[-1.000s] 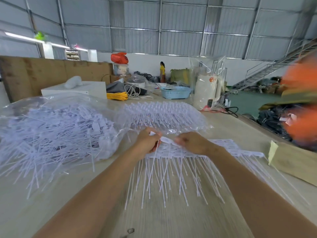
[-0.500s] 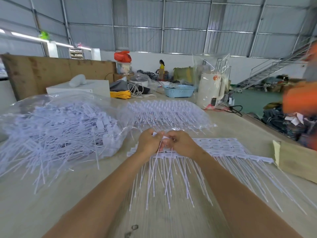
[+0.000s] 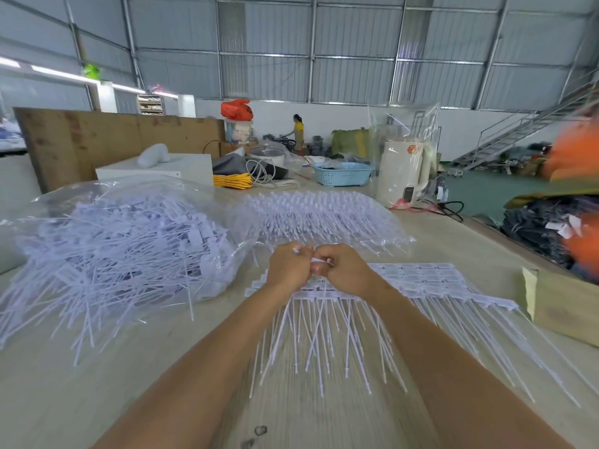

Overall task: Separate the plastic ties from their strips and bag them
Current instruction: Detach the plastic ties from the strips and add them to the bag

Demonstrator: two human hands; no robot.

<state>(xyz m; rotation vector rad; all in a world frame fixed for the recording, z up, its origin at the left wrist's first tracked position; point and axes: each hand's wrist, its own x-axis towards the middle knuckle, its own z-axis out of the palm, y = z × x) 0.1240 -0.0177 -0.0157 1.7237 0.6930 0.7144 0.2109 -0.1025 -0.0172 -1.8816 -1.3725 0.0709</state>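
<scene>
Both hands are raised just above the table (image 3: 97, 400), knuckles touching at the centre of the view. The left hand (image 3: 288, 268) has its fingers curled into a fist, with a small white end of a tie (image 3: 296, 251) poking out at the top near the thumb. The right hand (image 3: 340, 270) also has curled fingers and pinches a white tie piece at its thumb side, right where the two hands meet; whether both hands hold the same tie cannot be told. Directly under and beyond the hands lie the strips (image 3: 421, 280), flat rows of white tag heads still joined, with their thin tails fanning toward the person across the tabletop. The strips run from under the hands out to the right. To the left sits a clear plastic bag (image 3: 129, 202), bulging, its mouth facing the person, filled with loose ties (image 3: 113, 254) whose tails spill out onto the table. Behind the hands is a second clear bag (image 3: 324, 215) holding ties packed in neat rows. At the right edge of the table rests a cardboard box (image 3: 564, 306). Farther back stand a blue basket (image 3: 342, 173), a white kettle (image 3: 402, 171) wrapped in clear plastic, a yellow coil of cable (image 3: 231, 181) and a white box (image 3: 155, 170). A person in a yellow top (image 3: 298, 129) stands far off by the wall.
</scene>
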